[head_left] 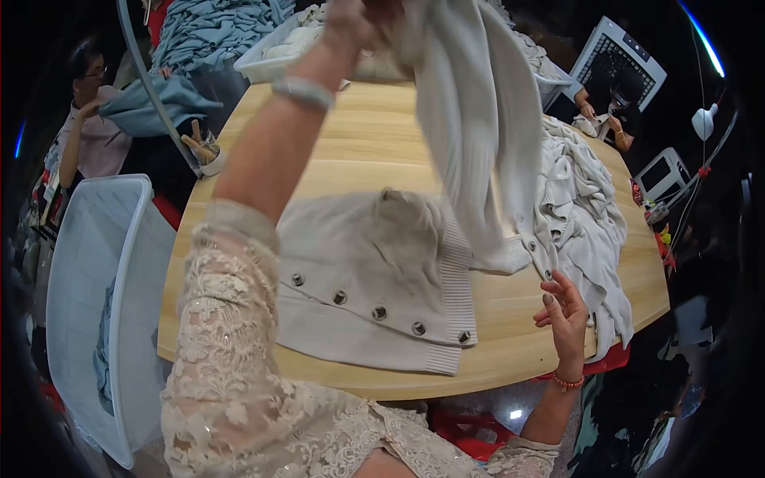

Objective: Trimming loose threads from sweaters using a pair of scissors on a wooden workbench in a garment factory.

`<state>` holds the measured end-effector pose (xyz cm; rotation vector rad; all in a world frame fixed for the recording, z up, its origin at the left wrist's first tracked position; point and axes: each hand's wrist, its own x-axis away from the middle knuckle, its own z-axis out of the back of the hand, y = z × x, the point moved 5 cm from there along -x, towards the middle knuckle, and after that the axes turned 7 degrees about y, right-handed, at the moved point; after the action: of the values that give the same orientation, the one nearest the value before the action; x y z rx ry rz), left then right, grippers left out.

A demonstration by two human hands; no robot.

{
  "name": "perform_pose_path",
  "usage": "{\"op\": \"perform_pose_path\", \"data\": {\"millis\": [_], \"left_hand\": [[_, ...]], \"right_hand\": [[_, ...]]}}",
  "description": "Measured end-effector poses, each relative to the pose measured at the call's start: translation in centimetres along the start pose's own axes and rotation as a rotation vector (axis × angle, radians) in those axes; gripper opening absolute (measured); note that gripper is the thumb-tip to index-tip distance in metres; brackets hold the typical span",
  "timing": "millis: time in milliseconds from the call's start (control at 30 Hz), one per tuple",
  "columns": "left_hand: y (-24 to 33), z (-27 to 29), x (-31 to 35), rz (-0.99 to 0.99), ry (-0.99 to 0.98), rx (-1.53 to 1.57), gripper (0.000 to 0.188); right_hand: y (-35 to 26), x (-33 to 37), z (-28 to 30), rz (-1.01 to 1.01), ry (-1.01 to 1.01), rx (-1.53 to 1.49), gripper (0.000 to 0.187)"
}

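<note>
White plastic forms the tall bin point(143, 271) at your far left, with some blue cloth point(103, 350) inside. Beyond it, a co-worker point(96, 135) sits with a blue garment point(155, 107) in hand. Next comes a small cup point(211, 166) of wooden-handled tools at the edge of the pale wooden table point(362, 119), with a large blue heap point(215, 36) farther back.

Your left arm, in a beige lace sleeve point(227, 319), reaches up and away across the table. A cream cardigan point(362, 247) lies flat in front of you, below and to the right of that forearm, its dark buttons in a slanting row.

Your left hand point(358, 24) is at the upper edge, partly cut off and blurred; it is closed on a raised sweater point(478, 119), though the exact finger placement cannot be told. This pale knit hangs just to the right of that hand, its lower end coming down between the cardigan and a heap of pale sweaters point(586, 215).

Your right hand point(566, 319) is to the right of the cardigan and apart from it, below the raised sweater's hanging end. Its fingers are parted and lightly bent, holding nothing, close to the heap's near edge; whether they touch it cannot be told.

At the far right, another co-worker's hands point(617, 131) hold a small pale cloth point(591, 126).
</note>
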<state>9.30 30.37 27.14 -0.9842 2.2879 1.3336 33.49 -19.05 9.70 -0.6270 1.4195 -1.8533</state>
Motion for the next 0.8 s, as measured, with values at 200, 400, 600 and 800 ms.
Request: {"op": "perform_pose_path", "data": {"millis": [200, 400, 600, 800], "left_hand": [[2.8, 3.1, 5.9, -0.17, 0.53, -0.792, 0.052], [-9.2, -4.2, 30.9, 0.413, 0.242, -1.71, 0.037], [-8.8, -6.0, 42.8, 0.384, 0.226, -2.023, 0.038], [-9.3, -7.1, 43.7, 0.453, 0.202, -2.052, 0.039]], "right_hand": [[2.0, -0.5, -2.9, 0.039, -0.029, -0.001, 0.047], [4.6, 0.6, -10.8, 0.104, -0.314, 0.237, 0.054], [3.6, 4.5, -16.2, 0.644, -0.429, 0.74, 0.054], [4.8, 4.7, -14.6, 0.559, -0.411, 0.863, 0.042]]}}
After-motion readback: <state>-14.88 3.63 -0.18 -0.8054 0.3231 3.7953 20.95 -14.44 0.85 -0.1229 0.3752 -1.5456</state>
